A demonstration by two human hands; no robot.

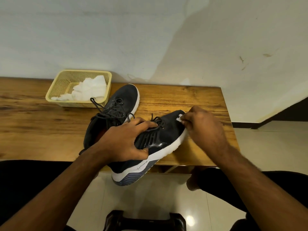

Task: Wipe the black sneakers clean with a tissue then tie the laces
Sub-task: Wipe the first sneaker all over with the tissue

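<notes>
Black sneaker point(160, 139), tilted over the worktop point(191, 99) edge, is gripped at the laces by the left hand point(126, 140). Right hand point(205, 125) pinches a tissue point(180, 117) against its toe. Second sneaker point(120, 104) lies beside a basket point(56, 87).

tissue point(179, 117) mostly hidden under right fingers point(188, 120) | stool point(145, 220) cut off at bottom edge

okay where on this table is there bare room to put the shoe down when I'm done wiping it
Bare wood lies on the table left of the yellow basket and the resting sneaker, and behind the held sneaker, toward the wall. It is crowded in the middle, where basket, resting sneaker and left hand sit close.
</notes>
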